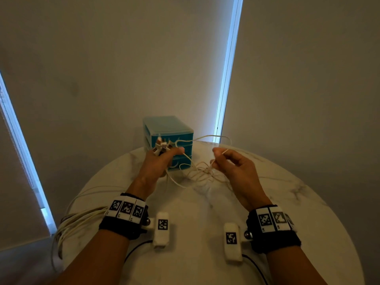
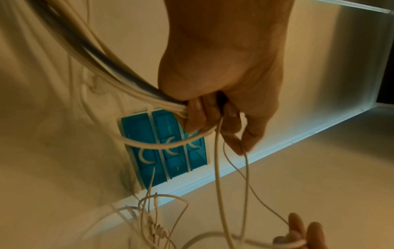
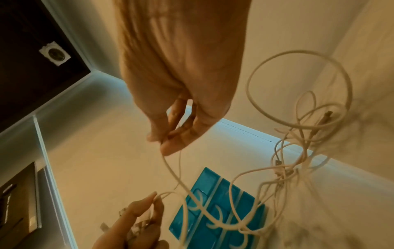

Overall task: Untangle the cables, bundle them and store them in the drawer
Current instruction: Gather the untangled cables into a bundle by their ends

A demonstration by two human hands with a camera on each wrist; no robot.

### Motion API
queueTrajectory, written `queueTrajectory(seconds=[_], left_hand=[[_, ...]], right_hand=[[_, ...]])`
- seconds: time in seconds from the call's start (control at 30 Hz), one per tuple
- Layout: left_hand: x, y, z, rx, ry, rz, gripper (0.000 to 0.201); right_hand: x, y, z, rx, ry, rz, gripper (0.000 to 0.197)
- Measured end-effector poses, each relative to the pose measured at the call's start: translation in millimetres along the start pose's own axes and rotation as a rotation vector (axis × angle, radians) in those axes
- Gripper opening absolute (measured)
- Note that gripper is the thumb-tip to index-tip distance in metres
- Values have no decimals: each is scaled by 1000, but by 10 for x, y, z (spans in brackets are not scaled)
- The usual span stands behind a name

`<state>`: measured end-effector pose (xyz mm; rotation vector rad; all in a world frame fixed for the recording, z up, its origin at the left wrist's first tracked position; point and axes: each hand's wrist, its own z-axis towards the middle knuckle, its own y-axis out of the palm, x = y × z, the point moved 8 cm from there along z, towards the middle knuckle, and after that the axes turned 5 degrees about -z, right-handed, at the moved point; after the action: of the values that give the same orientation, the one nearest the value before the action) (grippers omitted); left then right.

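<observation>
Untangling is underway: the left hand (image 1: pixel 158 161) grips a gathered bunch of white cables (image 2: pixel 119 80) with plug ends poking up, while the right hand (image 1: pixel 232 167) has its fingers (image 3: pixel 168 144) pinching one thin strand. The knot (image 1: pixel 202 171) hangs between them above the table (image 1: pixel 287 202). Next, probably, that strand must be worked free. The blue drawer unit (image 1: pixel 170 128) stands just behind, seemingly closed, with loops draped across its front.

Tangled white cables (image 1: pixel 197 171) hang before the closed blue drawer unit (image 1: pixel 170 132).
</observation>
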<state>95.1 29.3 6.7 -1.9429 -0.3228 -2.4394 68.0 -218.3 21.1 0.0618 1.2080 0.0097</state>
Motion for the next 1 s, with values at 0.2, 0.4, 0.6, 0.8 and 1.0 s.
queueTrajectory(seconds=[0.2, 0.4, 0.6, 0.8, 1.0], left_hand=[[-46, 367, -147, -304, 28, 307, 20], [-40, 296, -68, -174, 106, 332, 26], [-7, 266, -30, -101, 177, 303, 23], [104, 257, -77, -62, 262, 310, 19], [95, 110, -48, 54, 247, 190, 26]], right_hand=[[133, -68, 46, 128, 112, 432, 29], [152, -13, 46, 107, 146, 480, 34], [83, 63, 25, 50, 138, 509, 33], [48, 66, 25, 41, 132, 529, 29], [102, 56, 22, -42, 116, 303, 30]])
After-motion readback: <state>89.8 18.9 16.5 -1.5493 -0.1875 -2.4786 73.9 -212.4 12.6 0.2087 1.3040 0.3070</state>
